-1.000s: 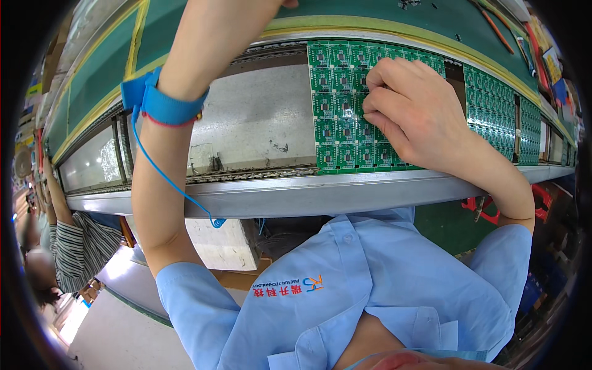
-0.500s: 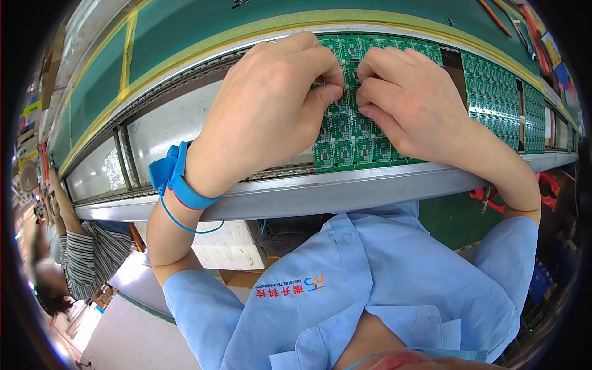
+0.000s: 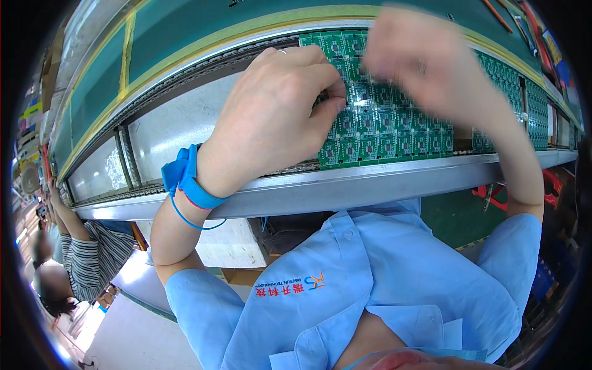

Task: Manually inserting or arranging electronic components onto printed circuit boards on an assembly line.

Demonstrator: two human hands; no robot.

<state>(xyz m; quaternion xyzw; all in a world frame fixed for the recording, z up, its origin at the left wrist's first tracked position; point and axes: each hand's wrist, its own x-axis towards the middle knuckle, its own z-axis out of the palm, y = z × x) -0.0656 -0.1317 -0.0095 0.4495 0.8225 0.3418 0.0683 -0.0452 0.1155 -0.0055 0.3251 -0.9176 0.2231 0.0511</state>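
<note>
A green panel of circuit boards (image 3: 385, 123) lies on the rails of a conveyor in front of me. My left hand (image 3: 290, 98) is over the panel's left part, thumb and fingertips drawn together in a pinch. Whatever sits between those fingertips is too small or too hidden to name. A blue wrist strap (image 3: 191, 179) with a thin cord is round my left wrist. Smeared by motion, my right hand (image 3: 425, 61) is above the panel's far right part, and its fingers cannot be read.
More green circuit panels (image 3: 535, 111) lie farther right on the conveyor. Its silver front rail (image 3: 357, 185) runs between me and the panel. Beyond is a green work surface (image 3: 259, 20) with small dark parts (image 3: 237, 3). A person in a striped sleeve (image 3: 92, 259) is at the far left.
My right hand has lifted off the panel and moved away from me, uncovering more of the boards. My left hand stays pinched over the panel's left part, almost in place.
</note>
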